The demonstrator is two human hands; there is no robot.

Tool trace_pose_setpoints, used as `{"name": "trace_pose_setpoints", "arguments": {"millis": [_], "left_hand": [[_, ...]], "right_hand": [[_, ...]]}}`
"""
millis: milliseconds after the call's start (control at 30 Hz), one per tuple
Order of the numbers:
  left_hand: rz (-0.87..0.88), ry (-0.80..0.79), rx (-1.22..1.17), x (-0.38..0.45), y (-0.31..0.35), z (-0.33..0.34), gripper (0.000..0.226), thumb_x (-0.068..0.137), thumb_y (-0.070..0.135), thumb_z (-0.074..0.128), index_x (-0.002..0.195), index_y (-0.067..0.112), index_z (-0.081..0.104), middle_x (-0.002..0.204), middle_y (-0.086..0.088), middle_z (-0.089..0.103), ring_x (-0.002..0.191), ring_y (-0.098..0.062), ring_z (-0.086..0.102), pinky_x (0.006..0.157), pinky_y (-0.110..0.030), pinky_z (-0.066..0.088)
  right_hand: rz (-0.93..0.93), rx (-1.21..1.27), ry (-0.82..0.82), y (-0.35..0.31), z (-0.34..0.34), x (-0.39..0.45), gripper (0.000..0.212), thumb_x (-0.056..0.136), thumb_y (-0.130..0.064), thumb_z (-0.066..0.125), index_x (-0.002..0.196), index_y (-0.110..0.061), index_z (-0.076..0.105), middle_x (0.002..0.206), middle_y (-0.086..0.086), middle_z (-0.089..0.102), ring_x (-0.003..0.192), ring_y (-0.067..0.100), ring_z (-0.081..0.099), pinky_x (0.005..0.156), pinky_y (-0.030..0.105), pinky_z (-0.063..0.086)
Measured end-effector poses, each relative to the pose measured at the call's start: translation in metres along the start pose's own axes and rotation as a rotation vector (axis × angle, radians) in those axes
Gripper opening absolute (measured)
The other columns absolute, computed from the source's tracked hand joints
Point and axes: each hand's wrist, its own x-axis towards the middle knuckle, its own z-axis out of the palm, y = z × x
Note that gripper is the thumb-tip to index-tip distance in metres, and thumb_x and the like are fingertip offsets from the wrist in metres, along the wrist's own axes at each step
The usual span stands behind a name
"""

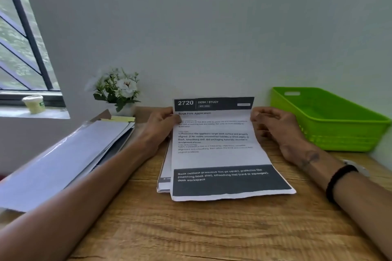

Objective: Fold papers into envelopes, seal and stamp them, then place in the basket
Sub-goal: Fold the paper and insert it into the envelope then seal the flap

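Note:
A printed sheet of paper [214, 154] with dark header and footer bands lies on top of a small stack of papers [164, 184] in the middle of the wooden desk [191, 229]. Its far end is lifted off the stack. My left hand [162, 122] pinches the sheet's far left edge, and my right hand [273, 123] pinches its far right edge. A green plastic basket [331, 118] stands at the right, against the wall, and looks empty. A pile of envelopes and plastic sleeves [70, 154] lies at the left.
A small pot of white flowers [119, 91] stands at the back left by the wall. A yellow-green strip [118, 119] lies on the pile's far end. A white tub [35, 103] sits on the window sill. The wall closes off the desk's far side.

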Motion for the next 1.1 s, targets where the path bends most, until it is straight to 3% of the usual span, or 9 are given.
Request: {"name": "trace_pose_setpoints", "arguments": {"millis": [133,267,333,467,533,733,867,967,1100], "left_hand": [[0.034,0.027,-0.001,-0.002,0.002,0.002,0.024,0.103,0.007,0.059,0.088,0.018,0.075,0.078,-0.003,0.080,0.069,-0.019,0.076,0.059,-0.027,0.061],[0.052,0.056,-0.020,-0.007,0.003,0.000,0.030,0.102,0.003,0.058,0.092,0.020,0.080,0.083,-0.002,0.081,0.073,-0.019,0.076,0.063,-0.029,0.064],[0.066,0.026,-0.038,-0.008,0.008,0.001,0.035,0.102,-0.003,0.051,0.101,0.015,0.081,0.090,-0.003,0.081,0.073,-0.013,0.076,0.059,-0.026,0.061],[0.179,-0.022,-0.018,-0.010,0.019,0.009,0.037,0.100,-0.011,0.046,0.109,0.004,0.078,0.099,0.005,0.079,0.077,0.000,0.073,0.064,-0.017,0.056],[0.215,-0.034,0.040,-0.014,0.023,0.011,0.040,0.100,-0.010,0.045,0.108,0.007,0.080,0.106,0.006,0.078,0.079,0.003,0.071,0.066,-0.014,0.054],[0.202,0.064,0.074,-0.009,0.037,0.000,0.045,0.100,0.010,0.035,0.106,0.018,0.079,0.101,-0.003,0.080,0.098,-0.028,0.073,0.084,-0.038,0.057],[0.589,0.087,0.604,-0.018,0.036,0.001,0.032,0.104,0.041,0.051,0.115,0.028,0.077,0.102,0.016,0.077,0.093,0.000,0.068,0.083,-0.027,0.053],[0.799,-0.035,0.993,-0.030,0.027,0.024,0.034,0.100,0.049,0.055,0.120,0.029,0.074,0.110,0.011,0.077,0.103,-0.014,0.066,0.098,-0.040,0.047],[0.899,-0.056,0.950,-0.035,0.016,0.038,0.025,0.099,0.038,0.059,0.114,0.026,0.074,0.107,0.008,0.077,0.097,-0.017,0.067,0.096,-0.039,0.045]], "right_hand": [[-0.046,0.080,0.014,-0.006,0.010,-0.003,0.031,0.101,-0.043,0.063,0.093,-0.016,0.075,0.074,-0.002,0.064,0.055,0.007,0.053,0.045,0.020,0.041],[-0.146,-0.062,0.089,-0.018,0.014,-0.013,0.046,0.101,-0.059,0.052,0.100,-0.020,0.076,0.098,-0.001,0.071,0.088,0.014,0.066,0.078,0.036,0.056],[-0.141,-0.084,0.033,-0.024,0.017,-0.020,0.043,0.096,-0.059,0.061,0.098,-0.019,0.077,0.101,0.000,0.075,0.097,0.016,0.070,0.087,0.040,0.058],[-0.213,-0.264,-0.164,-0.030,0.013,-0.031,0.027,0.083,-0.034,0.085,0.101,-0.015,0.079,0.091,0.003,0.079,0.073,0.003,0.070,0.065,0.017,0.054],[-0.208,-0.350,-0.240,-0.033,0.007,-0.031,0.025,0.080,-0.031,0.088,0.098,-0.016,0.080,0.089,0.004,0.081,0.078,0.010,0.073,0.069,0.021,0.054],[-0.219,-0.406,-0.342,-0.035,-0.001,-0.028,0.019,0.080,-0.024,0.089,0.095,-0.016,0.081,0.086,0.003,0.081,0.083,0.015,0.075,0.085,0.036,0.058],[-0.286,-0.422,-0.335,-0.026,0.010,-0.033,0.011,0.082,-0.021,0.088,0.090,-0.020,0.080,0.084,-0.003,0.080,0.077,0.008,0.072,0.075,0.029,0.055],[-0.384,-0.452,-0.319,-0.023,0.022,-0.040,0.009,0.084,-0.019,0.086,0.089,-0.019,0.079,0.085,-0.005,0.079,0.077,0.000,0.070,0.073,0.020,0.053],[-0.462,-0.478,-0.340,-0.021,0.026,-0.045,0.008,0.085,-0.022,0.085,0.088,-0.022,0.078,0.088,-0.008,0.080,0.085,0.002,0.074,0.079,0.023,0.058]]}}
